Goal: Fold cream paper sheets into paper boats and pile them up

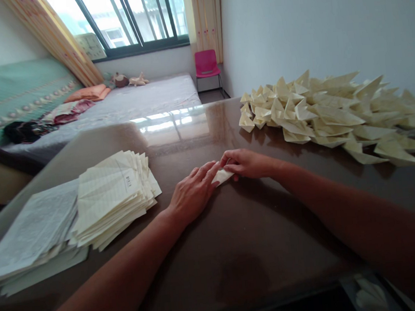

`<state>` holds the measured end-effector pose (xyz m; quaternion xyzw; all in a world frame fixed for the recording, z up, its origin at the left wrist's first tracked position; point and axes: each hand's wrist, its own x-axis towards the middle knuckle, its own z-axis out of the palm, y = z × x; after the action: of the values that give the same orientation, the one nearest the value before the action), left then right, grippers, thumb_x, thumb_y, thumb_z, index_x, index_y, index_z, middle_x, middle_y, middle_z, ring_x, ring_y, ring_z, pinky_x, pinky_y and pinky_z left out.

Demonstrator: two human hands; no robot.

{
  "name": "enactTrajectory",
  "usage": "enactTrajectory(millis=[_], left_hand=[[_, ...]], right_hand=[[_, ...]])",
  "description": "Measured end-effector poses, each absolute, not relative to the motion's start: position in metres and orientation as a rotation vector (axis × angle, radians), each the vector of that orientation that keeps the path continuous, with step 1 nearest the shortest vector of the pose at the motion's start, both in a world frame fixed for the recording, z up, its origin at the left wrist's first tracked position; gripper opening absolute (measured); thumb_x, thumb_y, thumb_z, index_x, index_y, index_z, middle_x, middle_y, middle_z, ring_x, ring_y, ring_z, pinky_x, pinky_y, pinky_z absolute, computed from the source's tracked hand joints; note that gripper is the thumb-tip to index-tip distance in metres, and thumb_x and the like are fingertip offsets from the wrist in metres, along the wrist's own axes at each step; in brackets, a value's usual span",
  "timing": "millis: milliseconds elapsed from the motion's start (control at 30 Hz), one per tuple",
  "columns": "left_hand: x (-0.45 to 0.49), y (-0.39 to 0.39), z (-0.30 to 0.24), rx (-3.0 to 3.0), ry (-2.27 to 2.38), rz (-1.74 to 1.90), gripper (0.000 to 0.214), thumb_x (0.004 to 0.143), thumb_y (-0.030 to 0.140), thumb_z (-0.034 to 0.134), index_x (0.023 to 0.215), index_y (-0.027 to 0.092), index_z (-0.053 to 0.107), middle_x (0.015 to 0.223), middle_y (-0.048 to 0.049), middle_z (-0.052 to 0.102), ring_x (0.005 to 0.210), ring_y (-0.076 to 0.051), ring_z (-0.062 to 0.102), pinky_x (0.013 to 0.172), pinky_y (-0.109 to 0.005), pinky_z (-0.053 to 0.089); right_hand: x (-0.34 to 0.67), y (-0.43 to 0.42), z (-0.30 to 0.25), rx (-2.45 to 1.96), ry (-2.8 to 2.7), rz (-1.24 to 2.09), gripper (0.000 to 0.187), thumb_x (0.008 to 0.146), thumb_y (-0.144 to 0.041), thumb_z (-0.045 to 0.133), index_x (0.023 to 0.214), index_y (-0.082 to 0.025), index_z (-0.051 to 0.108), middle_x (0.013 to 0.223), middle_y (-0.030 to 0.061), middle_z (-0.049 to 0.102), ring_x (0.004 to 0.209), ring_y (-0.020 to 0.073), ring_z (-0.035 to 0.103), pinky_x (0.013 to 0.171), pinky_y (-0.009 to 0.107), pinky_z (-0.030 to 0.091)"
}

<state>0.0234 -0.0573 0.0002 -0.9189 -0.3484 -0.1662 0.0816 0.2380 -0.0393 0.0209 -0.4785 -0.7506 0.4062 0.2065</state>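
Observation:
A small piece of folded cream paper [223, 176] lies at the middle of the brown table, between my two hands. My left hand [196, 189] rests on the tabletop, its fingers together and pressing on the paper's left side. The fingers of my right hand [246, 163] are bent and pinch the paper's right end. Part of the paper is hidden under the fingers. To the left lies a stack of lined cream sheets [105, 188]. At the right, along the wall, sits a large pile of folded paper boats [309, 112].
The glossy brown table [237, 249] reflects the window. Grey printed sheets [32, 229] lie left of the cream stack. Beyond the table are a bed [158, 94] and a pink chair [207, 64]. A pale crumpled thing [368, 294] shows below the table's front edge.

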Motion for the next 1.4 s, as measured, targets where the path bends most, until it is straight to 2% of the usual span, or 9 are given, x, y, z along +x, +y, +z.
enactTrajectory(millis=[100, 200, 367, 500, 633, 800, 1100, 1300, 1400], left_hand=[[0.023, -0.055, 0.000, -2.720, -1.053, -0.523, 0.046, 0.095, 0.032, 0.043, 0.139, 0.019, 0.039, 0.135, -0.0086, 0.053, 0.120, -0.025, 0.045, 0.098, -0.038, 0.042], [0.021, -0.052, 0.001, -2.753, -1.064, -0.504, 0.043, 0.095, 0.031, 0.044, 0.135, 0.017, 0.044, 0.123, -0.0094, 0.061, 0.120, -0.025, 0.046, 0.101, -0.042, 0.038], [0.019, -0.048, 0.000, -2.827, -1.112, -0.512, 0.035, 0.095, 0.031, 0.043, 0.126, 0.020, 0.053, 0.112, -0.0087, 0.063, 0.113, -0.023, 0.050, 0.100, -0.043, 0.036], [0.018, -0.046, 0.000, -2.888, -1.152, -0.578, 0.037, 0.095, 0.031, 0.042, 0.130, 0.021, 0.048, 0.111, -0.0078, 0.061, 0.109, -0.022, 0.051, 0.099, -0.041, 0.037], [0.018, -0.046, -0.001, -2.918, -1.161, -0.616, 0.039, 0.095, 0.031, 0.042, 0.133, 0.020, 0.045, 0.110, -0.0076, 0.060, 0.107, -0.022, 0.051, 0.098, -0.040, 0.038], [0.018, -0.047, -0.001, -2.930, -1.191, -0.624, 0.038, 0.095, 0.031, 0.042, 0.131, 0.020, 0.047, 0.110, -0.0075, 0.059, 0.107, -0.022, 0.050, 0.096, -0.040, 0.039], [0.019, -0.048, 0.000, -2.917, -1.173, -0.710, 0.035, 0.095, 0.030, 0.043, 0.128, 0.020, 0.050, 0.107, -0.0072, 0.059, 0.104, -0.022, 0.050, 0.093, -0.038, 0.042], [0.015, -0.038, -0.003, -2.729, -1.308, -0.989, 0.038, 0.094, 0.029, 0.044, 0.130, 0.018, 0.048, 0.122, -0.0098, 0.053, 0.115, -0.023, 0.046, 0.101, -0.040, 0.039], [0.010, -0.031, -0.005, -2.651, -1.409, -1.033, 0.037, 0.093, 0.027, 0.043, 0.127, 0.018, 0.051, 0.121, -0.0098, 0.054, 0.112, -0.024, 0.048, 0.100, -0.042, 0.041]], right_hand=[[0.233, -0.043, 0.021, -1.227, -2.267, 0.860, 0.007, 0.087, -0.019, 0.051, 0.089, -0.016, 0.058, 0.080, 0.0019, 0.068, 0.060, 0.0097, 0.061, 0.065, 0.021, 0.044], [0.229, -0.045, 0.019, -1.169, -2.340, 0.702, 0.011, 0.089, -0.020, 0.050, 0.089, -0.016, 0.060, 0.079, 0.0021, 0.067, 0.065, 0.0109, 0.061, 0.069, 0.022, 0.043], [0.229, -0.043, 0.015, -1.177, -2.257, 0.811, 0.012, 0.088, -0.020, 0.051, 0.095, -0.017, 0.061, 0.081, 0.0012, 0.069, 0.064, 0.0100, 0.062, 0.068, 0.021, 0.043], [0.230, -0.041, 0.013, -1.187, -2.166, 0.832, 0.011, 0.083, -0.015, 0.056, 0.092, -0.016, 0.062, 0.082, 0.0016, 0.070, 0.074, 0.0117, 0.063, 0.070, 0.021, 0.043], [0.229, -0.038, 0.011, -1.270, -2.066, 0.898, 0.011, 0.079, -0.016, 0.058, 0.090, -0.015, 0.061, 0.074, 0.0002, 0.068, 0.068, 0.0112, 0.061, 0.065, 0.020, 0.042], [0.227, -0.041, 0.016, -1.315, -2.124, 0.779, 0.012, 0.078, -0.016, 0.058, 0.083, -0.014, 0.068, 0.074, 0.0025, 0.069, 0.067, 0.0118, 0.061, 0.064, 0.020, 0.041], [0.224, -0.046, 0.018, -1.279, -2.339, 0.656, 0.019, 0.081, -0.030, 0.061, 0.084, -0.016, 0.074, 0.077, 0.0036, 0.070, 0.067, 0.0125, 0.058, 0.063, 0.021, 0.037], [0.236, -0.037, 0.025, -1.435, -2.292, 0.672, 0.016, 0.081, -0.025, 0.060, 0.082, -0.015, 0.073, 0.068, 0.0007, 0.068, 0.061, 0.0100, 0.054, 0.057, 0.020, 0.033], [0.245, -0.031, 0.027, -1.535, -2.232, 0.679, 0.015, 0.079, -0.024, 0.061, 0.078, -0.013, 0.072, 0.068, 0.0013, 0.068, 0.062, 0.0104, 0.055, 0.055, 0.020, 0.032]])
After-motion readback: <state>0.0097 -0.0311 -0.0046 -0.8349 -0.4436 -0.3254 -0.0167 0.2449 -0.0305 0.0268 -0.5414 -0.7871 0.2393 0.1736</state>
